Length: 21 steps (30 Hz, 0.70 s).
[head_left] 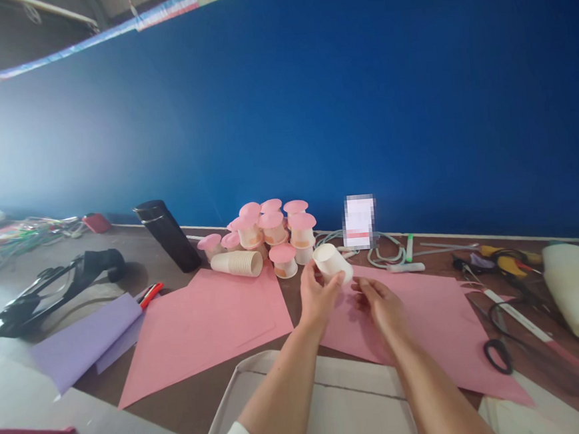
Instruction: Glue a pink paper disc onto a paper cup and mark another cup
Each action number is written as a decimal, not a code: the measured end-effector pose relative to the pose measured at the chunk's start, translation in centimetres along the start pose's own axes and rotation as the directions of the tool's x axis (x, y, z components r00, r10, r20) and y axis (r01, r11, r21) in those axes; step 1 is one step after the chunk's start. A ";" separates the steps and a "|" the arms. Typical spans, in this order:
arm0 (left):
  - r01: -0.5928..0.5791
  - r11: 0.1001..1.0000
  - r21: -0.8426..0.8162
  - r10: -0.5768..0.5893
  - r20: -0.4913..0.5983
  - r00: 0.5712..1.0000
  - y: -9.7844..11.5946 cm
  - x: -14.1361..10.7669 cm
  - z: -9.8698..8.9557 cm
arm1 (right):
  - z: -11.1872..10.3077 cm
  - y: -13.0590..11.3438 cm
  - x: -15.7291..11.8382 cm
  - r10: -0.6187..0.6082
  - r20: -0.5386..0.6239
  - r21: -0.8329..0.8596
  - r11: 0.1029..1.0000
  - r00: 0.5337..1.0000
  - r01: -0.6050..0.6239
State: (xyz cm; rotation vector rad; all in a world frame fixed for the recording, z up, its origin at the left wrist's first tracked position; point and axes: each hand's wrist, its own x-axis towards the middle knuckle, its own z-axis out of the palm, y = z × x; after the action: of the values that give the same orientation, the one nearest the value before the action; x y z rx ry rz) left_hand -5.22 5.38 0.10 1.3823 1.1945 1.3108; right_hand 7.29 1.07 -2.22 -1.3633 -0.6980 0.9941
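Centrally, a person's left hand [320,293] holds a plain white paper cup [335,265], tilted, to the right of a sideways stack of nested cream paper cups [237,263].

Thumb and fingers of the left hand are clasped around the cup's side. The right hand [384,304] is just beside the cup's base; whether its fingertips touch the cup, or meet one another, cannot be told. Relative to the stack, white paper cups with round pink tops [273,234] stand mostly behind and rightward, a black cylindrical flask [168,238] to the left, and flat pink paper [213,330] lies in front.
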 end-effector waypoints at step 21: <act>-0.045 0.976 0.214 0.115 -0.324 0.939 -1.9 1.1 -0.5 | -0.7 0.8 -0.2 -0.219 0.321 -0.876 0.301 0.922 0.376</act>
State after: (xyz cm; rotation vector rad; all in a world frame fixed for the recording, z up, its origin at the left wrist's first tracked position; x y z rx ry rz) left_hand -5.90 6.78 -1.58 1.3992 1.5509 1.5621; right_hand 7.66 0.52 -3.03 -2.0256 -1.7643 0.2896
